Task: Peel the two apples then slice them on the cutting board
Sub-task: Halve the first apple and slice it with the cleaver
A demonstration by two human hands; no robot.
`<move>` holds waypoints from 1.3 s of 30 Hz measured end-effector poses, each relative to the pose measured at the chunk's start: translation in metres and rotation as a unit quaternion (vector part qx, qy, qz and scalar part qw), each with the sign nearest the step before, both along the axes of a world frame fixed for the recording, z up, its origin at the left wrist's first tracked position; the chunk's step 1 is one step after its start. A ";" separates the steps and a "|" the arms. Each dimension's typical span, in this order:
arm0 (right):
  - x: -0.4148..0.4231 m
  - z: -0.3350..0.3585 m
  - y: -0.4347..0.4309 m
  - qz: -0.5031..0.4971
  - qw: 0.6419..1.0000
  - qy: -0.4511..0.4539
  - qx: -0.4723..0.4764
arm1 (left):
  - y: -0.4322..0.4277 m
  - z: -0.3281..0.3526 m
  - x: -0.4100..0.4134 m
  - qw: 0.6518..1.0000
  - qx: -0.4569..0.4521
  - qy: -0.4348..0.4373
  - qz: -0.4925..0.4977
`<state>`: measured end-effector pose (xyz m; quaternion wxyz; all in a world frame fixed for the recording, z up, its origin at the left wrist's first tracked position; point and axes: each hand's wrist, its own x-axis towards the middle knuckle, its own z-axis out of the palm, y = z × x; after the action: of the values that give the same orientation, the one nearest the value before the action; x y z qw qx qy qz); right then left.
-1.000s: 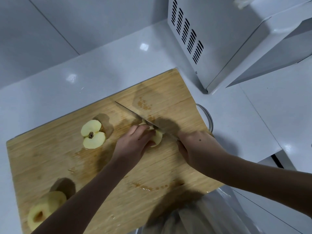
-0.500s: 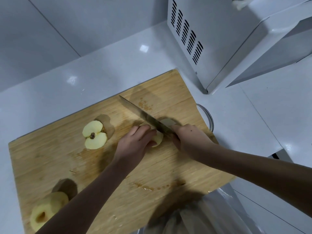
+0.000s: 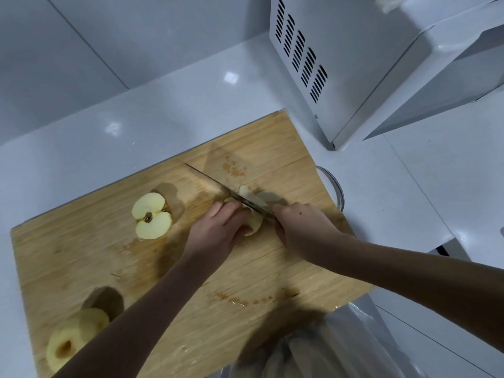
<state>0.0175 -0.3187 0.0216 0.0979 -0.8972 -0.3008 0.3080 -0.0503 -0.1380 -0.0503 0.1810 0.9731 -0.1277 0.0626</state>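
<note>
Pale yellow apple half (image 3: 255,225), peeled, at the middle of the cutting board (image 3: 272,148), pinned under the curled fingers of the left hand (image 3: 218,230). Just right of it, the right hand (image 3: 300,227), wrapped tight round the handle of the knife (image 3: 218,186); handle itself hidden in the fist. Blade laid diagonally toward far left, down through the fruit, with a thin slice (image 3: 251,196) leaning on its far side.

Further left, the second half (image 3: 151,216), cut face up, core showing. At the near left corner, a whole peeled apple (image 3: 73,342), uncut.

Slicing step, then, judged early: one half partly cut, one half and one whole apple untouched. Next move likely: lift the blade, shift the guiding fingers leftward, drop again close beside the knuckles without nicking them.

Against half a second ago: blade lower and flatter, tip nearer the board, slice newly separated on the far side. Left-hand grip unchanged.

Beyond the board's right edge, the rim of a glass bowl (image 3: 334,186); far right, a white appliance (image 3: 354,64) on the white countertop (image 3: 136,118); nearest, a plastic bag (image 3: 341,336).
</note>
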 end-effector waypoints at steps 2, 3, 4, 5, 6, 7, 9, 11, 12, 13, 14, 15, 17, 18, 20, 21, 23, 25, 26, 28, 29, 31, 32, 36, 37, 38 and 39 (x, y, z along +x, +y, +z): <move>0.002 -0.005 0.005 -0.013 1.000 0.009 0.002 | 0.000 0.000 -0.001 1.000 -0.002 0.001 0.003; 0.003 -0.005 0.005 -0.019 1.000 0.011 0.005 | 0.000 0.000 -0.001 1.000 -0.002 0.001 0.005; 0.003 -0.003 0.002 -0.026 1.000 0.013 0.008 | 0.000 0.000 -0.002 1.000 -0.001 0.002 0.005; 0.002 -0.001 -0.002 -0.030 0.999 0.012 0.013 | -0.001 0.000 -0.003 1.000 0.001 0.003 0.005; 0.000 0.002 -0.006 -0.027 0.999 0.008 0.017 | -0.001 0.000 -0.003 1.000 0.004 0.005 0.005; -0.003 0.006 -0.011 -0.017 1.000 -0.001 0.017 | -0.001 0.000 -0.003 1.000 0.007 0.006 0.005; -0.008 0.014 -0.018 0.003 1.000 -0.017 0.018 | 0.000 0.000 -0.002 1.000 0.007 0.008 0.004; -0.011 0.021 -0.021 0.012 0.999 -0.026 0.025 | -0.001 0.001 -0.002 1.000 0.011 0.007 0.001; -0.012 0.023 -0.022 0.016 0.999 -0.032 0.024 | -0.001 0.002 -0.002 1.000 0.014 0.006 -0.001; -0.011 0.024 -0.021 0.020 0.999 -0.036 0.021 | -0.002 0.003 -0.002 1.000 0.015 0.006 -0.002; -0.010 0.024 -0.020 0.020 0.999 -0.038 0.016 | -0.002 0.004 -0.002 1.000 0.015 0.007 -0.002; -0.009 0.021 -0.018 0.021 0.999 -0.036 0.010 | -0.002 0.003 -0.002 1.000 0.014 0.009 0.000; -0.007 0.013 -0.010 0.021 1.000 -0.024 -0.004 | -0.001 0.003 -0.002 1.000 0.010 0.014 0.006; -0.006 0.009 -0.006 0.014 1.000 -0.015 -0.007 | -0.001 0.003 -0.002 1.000 0.009 0.014 0.009; -0.003 0.001 0.000 -0.005 1.000 -0.002 -0.007 | -0.001 0.003 -0.002 1.000 0.007 0.011 0.010; -0.001 -0.002 0.001 -0.013 1.000 0.002 -0.007 | -0.002 0.003 -0.002 1.000 0.005 0.008 0.009; 0.002 -0.003 0.000 -0.035 0.999 0.014 0.000 | -0.002 0.003 -0.003 1.000 0.000 0.003 0.009; 0.002 0.002 -0.006 -0.054 0.998 0.016 0.012 | -0.003 0.002 -0.005 1.000 -0.002 0.000 0.010; 0.000 0.006 -0.009 -0.051 0.999 0.007 0.016 | -0.002 0.001 -0.005 1.000 -0.003 0.000 0.013; -0.005 0.016 -0.015 -0.027 0.999 -0.015 0.010 | -0.002 0.001 -0.005 1.000 -0.006 0.001 0.014; -0.008 0.020 -0.017 -0.014 1.000 -0.023 0.009 | -0.002 0.001 -0.005 1.000 -0.006 0.001 0.013; -0.012 0.025 -0.019 0.006 0.999 -0.032 0.011 | -0.002 0.002 -0.005 1.000 -0.002 -0.002 0.009; -0.012 0.025 -0.019 0.011 0.999 -0.034 0.008 | -0.002 0.002 -0.005 1.000 -0.002 -0.005 0.008; -0.011 0.022 -0.013 0.034 0.998 -0.042 -0.008 | -0.004 0.002 -0.004 1.000 -0.008 -0.005 0.015; -0.011 0.019 -0.011 0.035 0.998 -0.043 -0.010 | -0.004 0.001 -0.004 1.000 -0.008 -0.003 0.018; -0.011 0.016 -0.008 0.033 0.999 -0.042 -0.009 | -0.004 0.001 -0.005 1.000 -0.009 0.000 0.021; -0.011 0.013 -0.005 0.031 0.999 -0.039 -0.008 | -0.004 0.001 -0.004 1.000 -0.008 0.002 0.023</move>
<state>0.0066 -0.3233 0.0345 0.0692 -0.8998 -0.3291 0.2781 -0.0546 -0.1420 -0.0496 0.1877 0.9744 -0.1048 0.0663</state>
